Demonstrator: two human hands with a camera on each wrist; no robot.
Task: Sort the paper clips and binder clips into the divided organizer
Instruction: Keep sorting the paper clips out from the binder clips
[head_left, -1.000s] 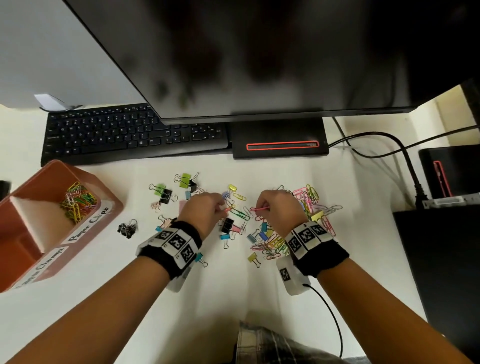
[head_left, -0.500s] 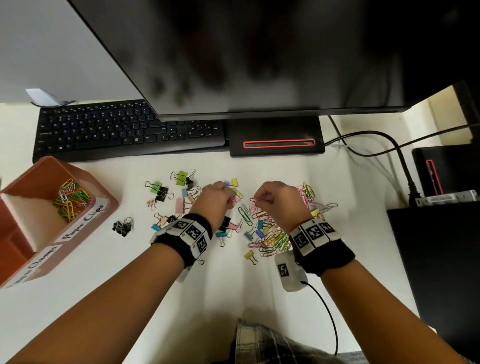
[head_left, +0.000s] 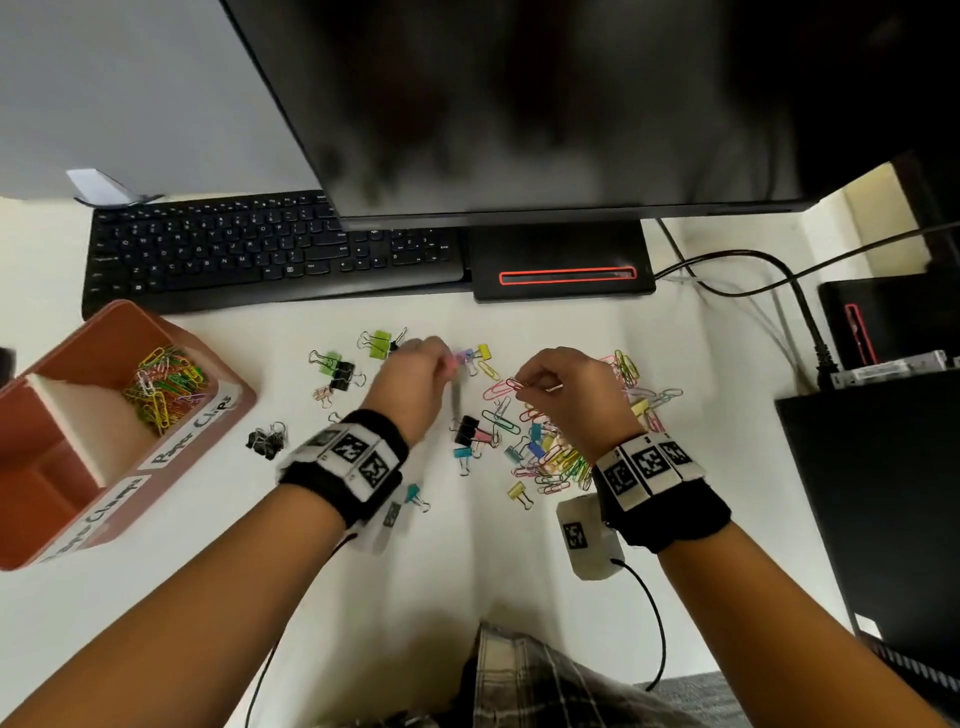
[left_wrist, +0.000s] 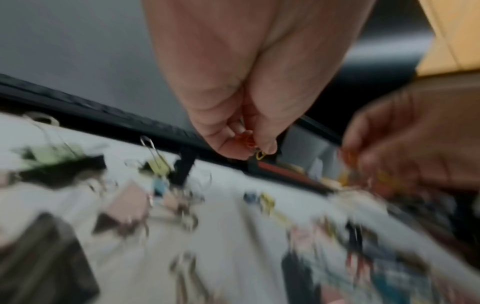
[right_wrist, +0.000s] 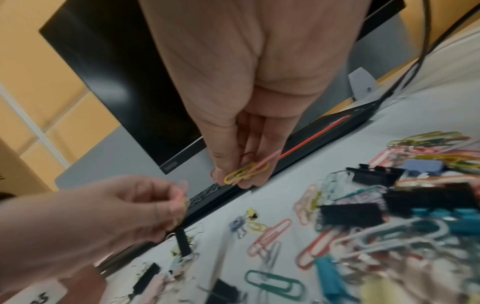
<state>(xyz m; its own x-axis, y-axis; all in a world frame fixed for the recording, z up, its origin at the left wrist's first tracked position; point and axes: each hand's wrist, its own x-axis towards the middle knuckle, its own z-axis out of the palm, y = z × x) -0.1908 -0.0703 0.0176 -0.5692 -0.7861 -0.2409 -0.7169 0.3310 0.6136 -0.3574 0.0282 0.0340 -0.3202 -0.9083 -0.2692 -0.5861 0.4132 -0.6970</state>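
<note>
Above the white worktop (head_left: 218, 545), the right hand (head_left: 574, 389) keeps a pinching grip on several coloured wire paper clips (right_wrist: 246, 170) while the left hand (head_left: 415, 384) pinches others, a bunch best carried level to the terracotta divided organizer's (head_left: 171, 467) far paper-clip compartment.

The bench (head_left: 249, 561) is white. The organizer (head_left: 67, 525) is terracotta red with a white divider and white labels lettered in black; the paper clips inside it (head_left: 165, 387) are yellow, green, pink and red. The loose clips (head_left: 550, 452) are pink, green, yellow, blue, teal and black. The right hand (right_wrist: 241, 115) pinches yellow, pink and red paper clips (right_wrist: 246, 171). The wristbands (head_left: 353, 462) are black with black-and-white square markers. The keyboard (head_left: 260, 254) is black.
</note>
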